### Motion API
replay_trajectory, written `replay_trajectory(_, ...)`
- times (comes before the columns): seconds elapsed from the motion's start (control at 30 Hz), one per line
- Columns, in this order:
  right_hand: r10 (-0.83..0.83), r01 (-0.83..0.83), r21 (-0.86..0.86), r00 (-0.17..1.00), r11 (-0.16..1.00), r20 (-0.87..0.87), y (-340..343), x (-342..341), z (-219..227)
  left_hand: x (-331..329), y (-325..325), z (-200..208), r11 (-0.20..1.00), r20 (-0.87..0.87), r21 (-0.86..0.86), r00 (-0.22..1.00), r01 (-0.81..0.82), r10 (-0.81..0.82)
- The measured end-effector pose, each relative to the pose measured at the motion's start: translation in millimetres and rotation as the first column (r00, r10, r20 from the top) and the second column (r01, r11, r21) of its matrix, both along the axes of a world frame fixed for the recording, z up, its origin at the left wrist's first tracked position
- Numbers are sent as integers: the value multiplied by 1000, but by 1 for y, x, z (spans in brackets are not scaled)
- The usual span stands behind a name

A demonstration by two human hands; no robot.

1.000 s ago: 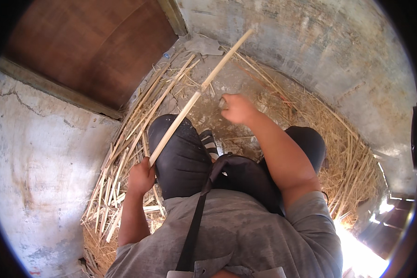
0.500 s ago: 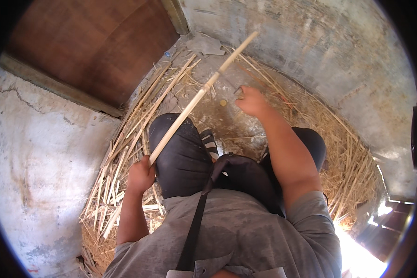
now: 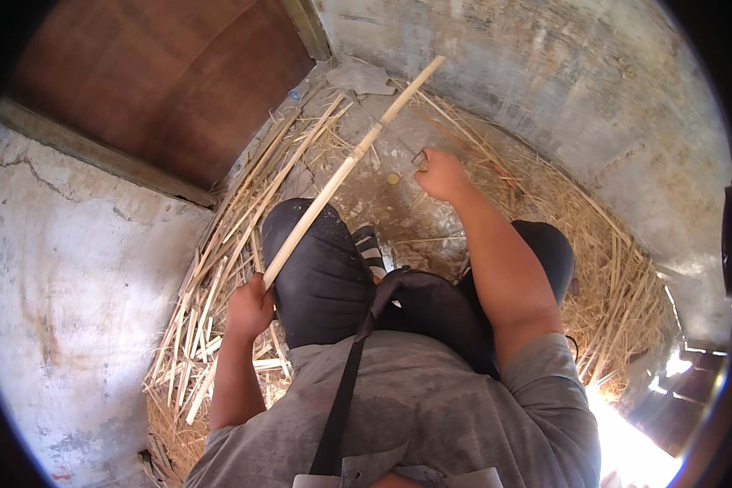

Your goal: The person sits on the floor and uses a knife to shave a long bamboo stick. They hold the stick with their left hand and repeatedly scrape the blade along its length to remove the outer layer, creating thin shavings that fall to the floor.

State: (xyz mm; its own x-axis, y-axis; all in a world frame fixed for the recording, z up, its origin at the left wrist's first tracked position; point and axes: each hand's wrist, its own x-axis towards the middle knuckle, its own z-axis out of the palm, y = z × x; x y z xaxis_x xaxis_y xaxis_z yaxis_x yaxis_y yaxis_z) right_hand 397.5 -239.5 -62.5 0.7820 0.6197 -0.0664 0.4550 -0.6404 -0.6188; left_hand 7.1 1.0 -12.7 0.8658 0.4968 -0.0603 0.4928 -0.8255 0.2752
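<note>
Bright daylight, lower-right glare, fisheye bending

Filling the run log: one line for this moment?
left hand: grips cane stick | right hand: extended over floor | straw: both sides

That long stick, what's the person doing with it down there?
A person sits on a concrete floor among heaps of split cane strips. Their left hand grips the near end of a long pale stick, which slants up over the left knee toward the wall. Their right hand reaches out to the floor, fingers closed around something small and dark; I cannot tell what it is.
</note>
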Motion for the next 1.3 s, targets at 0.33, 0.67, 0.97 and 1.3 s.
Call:
replay_trajectory(0.33,151,-149,78,989,986,-13,20,-34,13,-2,-4,-4,999,55,-46,998,-16,18)
replay_trajectory(0.67,-17,17,23,1000,1000,22,-2,-2,5,1,-2,-1,1000,-7,-1,1000,-11,11)
replay_trajectory(0.97,156,-156,45,988,987,7,16,-30,15,-1,-7,-1,998,58,-53,998,-32,35)
replay_trajectory(1.3,14,-14,-12,1000,1000,-15,2,-5,14,0,-2,-1,999,-8,-31,1000,-14,14)
